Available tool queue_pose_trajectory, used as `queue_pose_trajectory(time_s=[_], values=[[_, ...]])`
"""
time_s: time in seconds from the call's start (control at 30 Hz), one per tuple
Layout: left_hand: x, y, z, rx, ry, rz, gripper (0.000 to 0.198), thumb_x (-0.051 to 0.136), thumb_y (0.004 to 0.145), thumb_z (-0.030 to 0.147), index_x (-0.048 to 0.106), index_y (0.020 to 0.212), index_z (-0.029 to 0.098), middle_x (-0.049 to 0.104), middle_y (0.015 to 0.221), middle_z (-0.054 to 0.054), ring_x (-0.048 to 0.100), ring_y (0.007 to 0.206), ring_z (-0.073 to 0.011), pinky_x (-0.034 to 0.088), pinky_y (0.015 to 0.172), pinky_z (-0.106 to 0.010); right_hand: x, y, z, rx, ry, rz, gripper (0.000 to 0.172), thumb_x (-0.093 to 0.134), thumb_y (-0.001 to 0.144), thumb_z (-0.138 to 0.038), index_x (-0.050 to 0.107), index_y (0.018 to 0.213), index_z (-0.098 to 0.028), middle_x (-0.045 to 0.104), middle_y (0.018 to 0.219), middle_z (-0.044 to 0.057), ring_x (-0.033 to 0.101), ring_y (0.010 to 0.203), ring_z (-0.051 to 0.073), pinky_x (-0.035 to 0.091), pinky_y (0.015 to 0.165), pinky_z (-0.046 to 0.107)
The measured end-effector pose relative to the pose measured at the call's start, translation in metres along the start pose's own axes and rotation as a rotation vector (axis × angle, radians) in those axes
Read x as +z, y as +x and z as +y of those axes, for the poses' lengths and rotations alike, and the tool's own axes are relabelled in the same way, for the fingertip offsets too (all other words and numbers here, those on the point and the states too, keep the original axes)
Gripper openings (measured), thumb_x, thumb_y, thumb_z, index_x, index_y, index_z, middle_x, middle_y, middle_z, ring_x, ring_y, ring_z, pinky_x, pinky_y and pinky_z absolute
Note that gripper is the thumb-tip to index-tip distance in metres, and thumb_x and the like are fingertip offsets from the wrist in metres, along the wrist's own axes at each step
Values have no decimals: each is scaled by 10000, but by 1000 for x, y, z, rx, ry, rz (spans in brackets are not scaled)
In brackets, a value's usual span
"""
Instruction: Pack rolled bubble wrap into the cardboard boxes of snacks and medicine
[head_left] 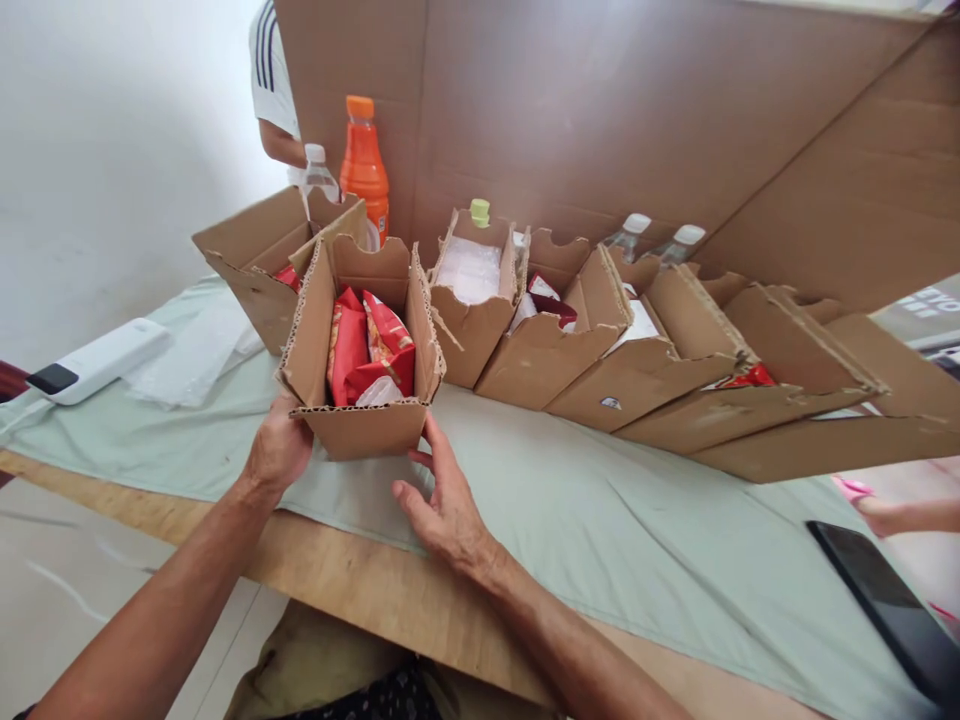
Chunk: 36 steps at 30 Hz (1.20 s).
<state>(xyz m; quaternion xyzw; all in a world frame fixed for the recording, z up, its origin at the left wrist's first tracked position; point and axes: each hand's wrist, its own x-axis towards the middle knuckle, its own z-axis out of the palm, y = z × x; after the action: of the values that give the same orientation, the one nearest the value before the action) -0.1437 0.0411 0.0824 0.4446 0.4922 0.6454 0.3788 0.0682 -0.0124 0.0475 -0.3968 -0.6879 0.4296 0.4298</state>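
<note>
An open-topped cardboard box (367, 432) with rough-cut edges is in front of me. Inside lie red snack packets (369, 345) and a piece of clear plastic (381, 391). My left hand (281, 447) is closed round the box's lower left front corner, its fingertips hidden by the cardboard. At the right front corner, my right hand (448, 500) touches the box with its fingertips, its thumb held apart and the fingers stretched out.
A row of similar cardboard boxes (555, 370) runs rightward. An orange bottle (364, 170) and another box (251, 255) stand behind. Phone (874, 600) at right, white device (101, 360) and plastic bags (191, 350) at left on the green cloth (540, 500). A person's sleeve (274, 70) shows behind.
</note>
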Motion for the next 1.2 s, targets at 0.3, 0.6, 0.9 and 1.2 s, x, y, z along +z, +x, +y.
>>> queue_pose_trajectory(time_s=[0.3, 0.6, 0.9, 1.2], values=[[-38, -24, -8, -118, 126, -301, 544, 891, 689, 447, 686, 1136, 215, 746, 1189, -132, 694, 1162, -356, 570, 1021, -512, 17, -5, 3, 60, 50, 98, 828, 608, 884, -293, 243, 1625, -237, 364, 1668, 159, 453, 1489, 314, 440, 1212, 558], [1, 31, -11, 80, 323, -143, 486, 732, 714, 423, 605, 1126, 199, 718, 1124, -82, 672, 1056, -263, 561, 908, -383, 17, 59, 27, 22, 10, 117, 868, 617, 844, -294, 249, 1621, -170, 362, 1654, 194, 405, 1524, 292, 454, 1208, 499], [25, 69, -23, 54, 618, 7, 291, 584, 784, 482, 637, 792, 196, 684, 743, -35, 625, 761, -228, 510, 729, -331, 11, 64, 49, 49, -59, 120, 730, 591, 826, -241, 452, 1542, -205, 503, 1565, 164, 502, 1440, 306, 455, 1191, 536], [25, 69, -33, 40, 704, 46, 369, 548, 813, 500, 725, 855, 179, 757, 815, -64, 691, 816, -249, 524, 779, -337, 9, 65, 46, 52, -83, 111, 720, 580, 832, -254, 471, 1540, -178, 513, 1564, 169, 522, 1430, 303, 478, 1179, 507]])
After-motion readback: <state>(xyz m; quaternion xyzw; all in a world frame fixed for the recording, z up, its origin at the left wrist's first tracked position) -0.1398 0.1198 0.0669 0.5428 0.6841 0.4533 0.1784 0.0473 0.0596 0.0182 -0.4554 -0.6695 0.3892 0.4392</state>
